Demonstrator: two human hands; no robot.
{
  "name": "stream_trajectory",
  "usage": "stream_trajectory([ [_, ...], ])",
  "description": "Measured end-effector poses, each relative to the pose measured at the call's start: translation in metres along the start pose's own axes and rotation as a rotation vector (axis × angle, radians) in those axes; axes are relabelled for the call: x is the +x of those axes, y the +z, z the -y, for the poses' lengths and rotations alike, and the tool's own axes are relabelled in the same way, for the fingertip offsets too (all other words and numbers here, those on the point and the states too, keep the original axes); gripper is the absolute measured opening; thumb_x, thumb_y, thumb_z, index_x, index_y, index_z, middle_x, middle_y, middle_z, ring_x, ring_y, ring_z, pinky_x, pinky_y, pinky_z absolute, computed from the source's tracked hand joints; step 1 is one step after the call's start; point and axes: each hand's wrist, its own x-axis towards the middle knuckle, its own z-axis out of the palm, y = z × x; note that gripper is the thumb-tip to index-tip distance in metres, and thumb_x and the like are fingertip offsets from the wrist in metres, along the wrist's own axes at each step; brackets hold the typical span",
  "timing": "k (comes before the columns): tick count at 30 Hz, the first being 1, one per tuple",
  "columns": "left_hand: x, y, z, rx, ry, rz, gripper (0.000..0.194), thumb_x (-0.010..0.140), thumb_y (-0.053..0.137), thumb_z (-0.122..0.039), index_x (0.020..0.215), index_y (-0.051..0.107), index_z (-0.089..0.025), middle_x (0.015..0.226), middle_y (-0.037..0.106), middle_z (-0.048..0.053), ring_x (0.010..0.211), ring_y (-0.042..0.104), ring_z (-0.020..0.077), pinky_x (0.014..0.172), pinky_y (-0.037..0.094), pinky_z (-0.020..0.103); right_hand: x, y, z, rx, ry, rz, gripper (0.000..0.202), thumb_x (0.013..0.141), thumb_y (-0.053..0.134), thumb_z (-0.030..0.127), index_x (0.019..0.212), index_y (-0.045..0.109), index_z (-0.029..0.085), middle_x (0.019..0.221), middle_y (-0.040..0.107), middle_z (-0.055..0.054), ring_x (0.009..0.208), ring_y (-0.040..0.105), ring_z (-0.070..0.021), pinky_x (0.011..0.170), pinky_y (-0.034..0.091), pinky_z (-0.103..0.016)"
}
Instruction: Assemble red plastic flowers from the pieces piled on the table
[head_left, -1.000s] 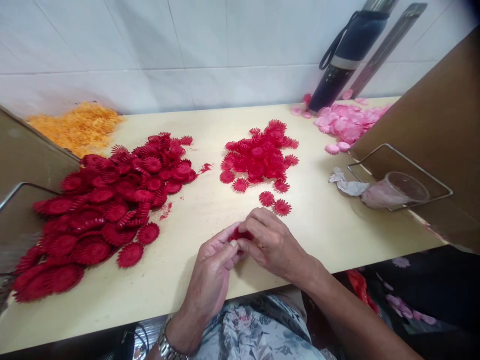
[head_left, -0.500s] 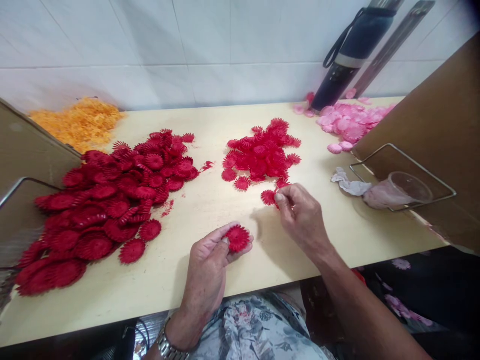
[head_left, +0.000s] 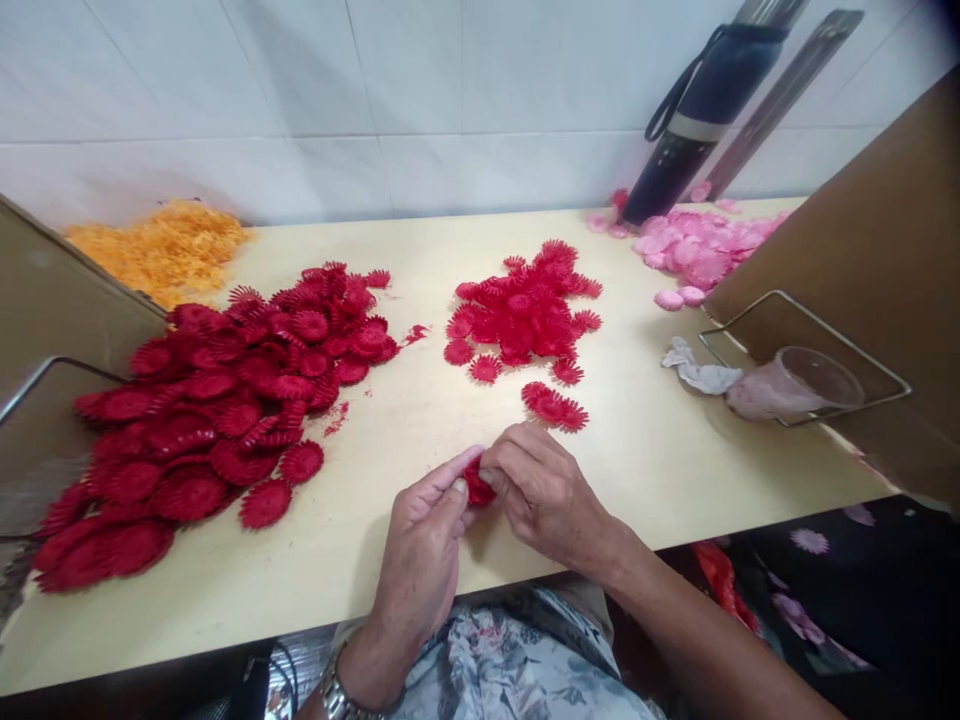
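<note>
**The left hand (head_left: 426, 530) and the right hand (head_left: 547, 492) meet at a red flower (head_left: 478, 484)**

From the head camera, the red flower is low in the middle of the frame, held up over the front of the bench (head_left: 360, 570). The left fingers pinch it from the left, with the thumb on top. The right fingers are bent in and grasp its right side. They hide much of it, so I cannot tell if it is just one flower or a few pressed together. A shiny watch (head_left: 339, 695) is on the left wrist, at the bottom of the frame.

Just above the right hand lies a short row of red flowers (head_left: 553, 405). A small red pile (head_left: 517, 312) sits above that, near the middle of the frame. A much bigger red pile (head_left: 225, 410) fills the left side. Yellow bits (head_left: 161, 248) are heaped at the upper left.

At the upper right, pink flowers (head_left: 705, 245) lie by the foot of a dark blue bottle (head_left: 701, 115). The bottle stands near the tiled wall (head_left: 420, 70). On the right side, a clear cup (head_left: 772, 388) lies tipped over by a bent wire (head_left: 844, 340). Crumpled white paper (head_left: 701, 372) is next to the cup.
</note>
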Motion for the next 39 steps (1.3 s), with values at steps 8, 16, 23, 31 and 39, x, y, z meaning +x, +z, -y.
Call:
stream_trajectory([
  [8,0.0,-0.003,-0.005,-0.047,-0.012,-0.055,0.02,0.067,0.066,-0.017,0.086,0.072,-0.013,0.077,0.073,0.008,0.072,0.067,0.0198,0.068,0.053,0.031,0.001,-0.013,-0.013,0.213,0.363,-0.237,0.015,0.087,0.042,0.015,0.073,0.045,0.018,0.065,0.049,-0.001,0.06,0.049,-0.013,0.056,0.04,-0.025],
  [16,0.0,-0.004,-0.009,-0.132,-0.04,-0.013,0.024,0.071,0.065,-0.018,0.093,0.07,-0.011,0.082,0.072,0.01,0.079,0.066,0.0191,0.079,0.051,0.033,0.002,-0.036,-0.026,-0.293,0.144,-0.192,0.008,0.084,0.052,0.014,0.086,0.059,0.016,0.081,0.058,-0.008,0.077,0.053,-0.0191,0.071,0.044,-0.033],
  [23,-0.001,-0.003,0.0,-0.065,-0.021,0.05,0.029,0.07,0.066,-0.013,0.098,0.07,-0.018,0.078,0.071,0.004,0.067,0.06,0.0087,0.07,0.047,0.017,0.003,0.002,0.002,-0.037,0.005,0.006,0.02,0.086,0.045,0.013,0.069,0.055,0.015,0.066,0.052,-0.006,0.064,0.046,-0.0169,0.06,0.04,-0.031],
  [31,-0.001,-0.001,0.001,-0.033,0.021,-0.005,0.019,0.07,0.064,-0.015,0.087,0.074,-0.018,0.081,0.073,0.006,0.073,0.064,0.0143,0.066,0.051,0.021,0.0,0.0,0.003,0.24,0.181,-0.09,0.016,0.084,0.043,0.011,0.07,0.046,0.017,0.063,0.047,-0.002,0.06,0.045,-0.0138,0.055,0.038,-0.027],
  [39,-0.003,0.001,-0.005,-0.02,0.005,-0.087,0.016,0.068,0.067,-0.017,0.082,0.071,-0.012,0.072,0.072,0.007,0.069,0.067,0.0182,0.068,0.054,0.029,0.003,-0.029,-0.026,-0.055,0.346,-0.359,0.017,0.085,0.046,0.017,0.069,0.045,0.019,0.063,0.045,0.001,0.057,0.043,-0.0127,0.054,0.035,-0.026],
])
